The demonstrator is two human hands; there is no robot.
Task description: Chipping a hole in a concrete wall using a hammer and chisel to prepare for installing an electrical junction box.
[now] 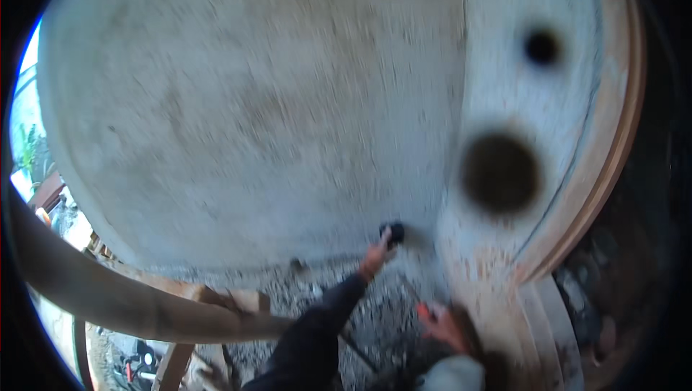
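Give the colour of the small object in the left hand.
Black: small, roundish object in the left hand, material unclear; best in head view.

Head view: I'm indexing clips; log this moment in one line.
left hand: holding black object at wall | right hand: holding red object | grey rubble: below wall

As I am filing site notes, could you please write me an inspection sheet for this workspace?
Surface: grey wall, unevenly toned, with darker patches; round dark blurs over its right side, cause unclear.
Working things: dark object at the wall's lower part; red object farther right and lower; exact kinds unclear.
Clutter: loose rubble along the wall's foot.
Hands: left hand grips the dark object; right hand holds the red one.
Cables: nothing seen for certain.
Surroundings: pole at lower left, plant at far left, moulding at right.
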